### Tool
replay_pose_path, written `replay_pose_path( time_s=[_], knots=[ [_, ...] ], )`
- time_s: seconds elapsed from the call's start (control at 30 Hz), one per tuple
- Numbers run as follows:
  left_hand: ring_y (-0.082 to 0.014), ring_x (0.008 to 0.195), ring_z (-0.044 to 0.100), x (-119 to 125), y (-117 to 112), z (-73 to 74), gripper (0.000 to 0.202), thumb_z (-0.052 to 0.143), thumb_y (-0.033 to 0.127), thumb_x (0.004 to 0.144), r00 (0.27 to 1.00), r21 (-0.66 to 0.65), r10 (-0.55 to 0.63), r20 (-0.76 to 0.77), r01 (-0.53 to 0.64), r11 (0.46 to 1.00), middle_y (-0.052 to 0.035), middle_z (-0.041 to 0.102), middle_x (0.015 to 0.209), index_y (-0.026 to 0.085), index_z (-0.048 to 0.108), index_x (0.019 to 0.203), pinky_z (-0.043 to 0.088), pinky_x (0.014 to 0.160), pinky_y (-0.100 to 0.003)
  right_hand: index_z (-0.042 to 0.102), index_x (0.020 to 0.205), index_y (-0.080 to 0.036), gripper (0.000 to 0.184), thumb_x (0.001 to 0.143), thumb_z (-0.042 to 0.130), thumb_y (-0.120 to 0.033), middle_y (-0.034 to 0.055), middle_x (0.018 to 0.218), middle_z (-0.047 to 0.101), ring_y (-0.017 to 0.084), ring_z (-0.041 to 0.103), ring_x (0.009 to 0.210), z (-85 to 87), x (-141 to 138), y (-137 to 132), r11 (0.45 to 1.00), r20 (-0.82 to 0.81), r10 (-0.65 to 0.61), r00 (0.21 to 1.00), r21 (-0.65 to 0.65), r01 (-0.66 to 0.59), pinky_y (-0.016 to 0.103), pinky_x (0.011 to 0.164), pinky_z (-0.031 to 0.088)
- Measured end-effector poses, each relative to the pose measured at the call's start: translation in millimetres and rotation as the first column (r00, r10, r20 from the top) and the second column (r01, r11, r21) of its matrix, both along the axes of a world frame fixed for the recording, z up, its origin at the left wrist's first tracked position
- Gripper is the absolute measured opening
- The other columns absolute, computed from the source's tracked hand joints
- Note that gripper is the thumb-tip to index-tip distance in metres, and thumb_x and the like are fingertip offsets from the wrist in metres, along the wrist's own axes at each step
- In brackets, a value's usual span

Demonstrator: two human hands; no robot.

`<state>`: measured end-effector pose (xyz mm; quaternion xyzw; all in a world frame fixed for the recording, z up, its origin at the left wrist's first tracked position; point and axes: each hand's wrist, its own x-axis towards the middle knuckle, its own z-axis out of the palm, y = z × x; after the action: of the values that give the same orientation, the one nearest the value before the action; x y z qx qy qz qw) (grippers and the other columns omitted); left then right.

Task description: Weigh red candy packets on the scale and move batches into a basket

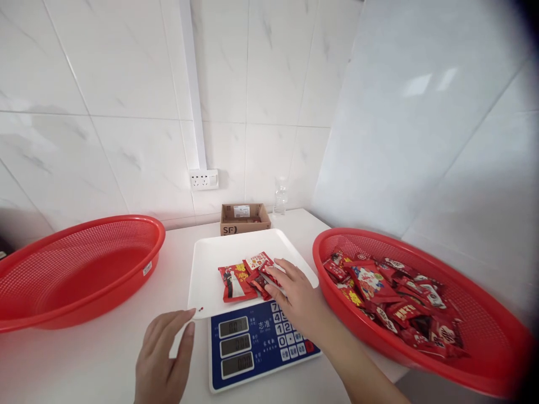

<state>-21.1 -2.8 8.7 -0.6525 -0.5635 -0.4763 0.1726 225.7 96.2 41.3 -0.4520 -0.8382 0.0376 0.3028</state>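
Observation:
My right hand (301,300) reaches over the white weighing tray (206,252) of a digital scale, with its fingers spread at the small red snack packets (259,279) there. Its fingertips touch or nearly touch them; I cannot tell which. A larger red packet (236,282) with a dark-and-white figure lies to their left on the tray. My left hand (164,348) is at the tray's front left corner, holding nothing, thumb and forefinger apart. The scale's blue panel (265,342) with displays and keys faces me, partly hidden under my right hand.
On the right stands a red plastic basket (337,233) of assorted red packets (404,306). Another red basket (84,286), with no packets visible inside, stands on the left. Behind the tray are a cardboard box (245,227) and a clear bottle (280,199), close to the tiled wall.

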Motion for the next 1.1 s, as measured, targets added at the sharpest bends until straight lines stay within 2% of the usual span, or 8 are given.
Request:
replay_pose_path(
  time_s=[0.13, 0.27, 0.37, 0.5, 0.67, 0.83, 0.97, 1.1],
  knots=[
    [-0.0229, 0.096, 0.061, 11.1, 11.0, 17.9, 0.026, 0.050, 0.030, 0.088, 0.973, -0.116, -0.067, -0.220, 0.043, 0.992, -0.0047, 0.067, 0.103, 0.027, 0.058, 0.112, 0.048, 0.084, -0.039, 0.050, 0.132, -0.024, 0.049, 0.093, 0.035, -0.049, 0.0124, 0.145, 0.039, 0.029, 0.032, 0.135, 7.9, -4.7, 15.1, 0.984, 0.042, 0.031, 0.999, -0.179, -0.023, 0.054, 0.106, 0.031],
    [-0.0250, 0.099, 0.061, 23.2, 29.9, 31.1, 0.031, 0.044, 0.038, 0.090, 0.956, -0.304, -0.119, -0.267, 0.033, 0.952, -0.0056, 0.066, 0.111, 0.027, 0.058, 0.115, 0.051, 0.082, -0.045, 0.045, 0.136, -0.023, 0.054, 0.092, 0.036, -0.052, 0.0130, 0.147, 0.036, 0.029, 0.027, 0.138, 16.2, -10.5, 25.3, 0.959, 0.091, 0.095, 0.991, -0.276, -0.067, 0.052, 0.108, 0.028],
    [-0.0251, 0.101, 0.061, 29.8, 42.6, 35.1, 0.031, 0.043, 0.040, 0.090, 0.953, -0.378, -0.165, -0.254, 0.059, 0.924, -0.0059, 0.067, 0.111, 0.026, 0.060, 0.112, 0.052, 0.084, -0.045, 0.046, 0.136, -0.020, 0.057, 0.092, 0.035, -0.053, 0.0142, 0.145, 0.039, 0.027, 0.031, 0.136, 17.3, -13.3, 25.6, 0.950, 0.107, 0.146, 0.983, -0.292, -0.110, 0.049, 0.108, 0.029],
    [-0.0247, 0.102, 0.062, 35.0, 52.5, 35.4, 0.030, 0.045, 0.038, 0.090, 0.954, -0.387, -0.191, -0.231, 0.090, 0.918, -0.0073, 0.067, 0.111, 0.024, 0.061, 0.110, 0.052, 0.085, -0.045, 0.047, 0.135, -0.017, 0.056, 0.092, 0.036, -0.052, 0.0149, 0.144, 0.040, 0.026, 0.033, 0.135, 13.9, -14.3, 21.5, 0.956, 0.092, 0.161, 0.983, -0.261, -0.132, 0.046, 0.108, 0.032],
    [-0.0253, 0.100, 0.062, 35.5, 55.3, 36.9, 0.027, 0.048, 0.035, 0.088, 0.957, -0.402, -0.209, -0.200, 0.114, 0.909, -0.0082, 0.067, 0.109, 0.024, 0.062, 0.109, 0.052, 0.085, -0.046, 0.050, 0.133, -0.019, 0.052, 0.092, 0.038, -0.049, 0.0148, 0.143, 0.042, 0.028, 0.037, 0.133, 11.1, -12.9, 17.7, 0.966, 0.084, 0.177, 0.981, -0.206, -0.157, 0.050, 0.106, 0.033],
    [-0.0240, 0.102, 0.062, 34.1, 52.9, 39.4, 0.029, 0.045, 0.036, 0.090, 0.952, -0.425, -0.237, -0.193, 0.136, 0.895, -0.0065, 0.067, 0.111, 0.025, 0.060, 0.111, 0.052, 0.087, -0.045, 0.054, 0.130, -0.018, 0.051, 0.092, 0.038, -0.049, 0.0145, 0.139, 0.047, 0.027, 0.041, 0.130, 15.7, -12.2, 14.9, 0.959, 0.085, 0.206, 0.975, -0.218, -0.184, 0.048, 0.105, 0.035],
    [-0.0249, 0.109, 0.059, 13.8, 53.2, 44.1, 0.037, 0.042, 0.041, 0.090, 0.959, -0.416, -0.174, -0.225, 0.066, 0.907, -0.0088, 0.064, 0.119, 0.024, 0.054, 0.121, 0.051, 0.090, -0.045, 0.048, 0.135, -0.019, 0.052, 0.093, 0.035, -0.048, 0.0123, 0.141, 0.046, 0.026, 0.040, 0.131, 26.2, -2.5, 8.3, 0.961, 0.094, 0.195, 0.976, -0.216, -0.171, 0.049, 0.106, 0.036],
    [-0.0341, 0.121, 0.050, -52.9, 53.6, 47.0, 0.050, 0.042, 0.050, 0.087, 0.950, -0.306, 0.081, -0.303, -0.178, 0.935, -0.0153, 0.056, 0.130, 0.021, 0.052, 0.126, 0.042, 0.097, -0.056, 0.052, 0.132, -0.023, 0.049, 0.092, 0.037, -0.049, 0.0108, 0.138, 0.049, 0.028, 0.044, 0.128, 29.2, 37.1, -4.0, 0.995, 0.108, 0.081, 0.991, -0.058, -0.075, 0.053, 0.101, 0.041]
  ],
)
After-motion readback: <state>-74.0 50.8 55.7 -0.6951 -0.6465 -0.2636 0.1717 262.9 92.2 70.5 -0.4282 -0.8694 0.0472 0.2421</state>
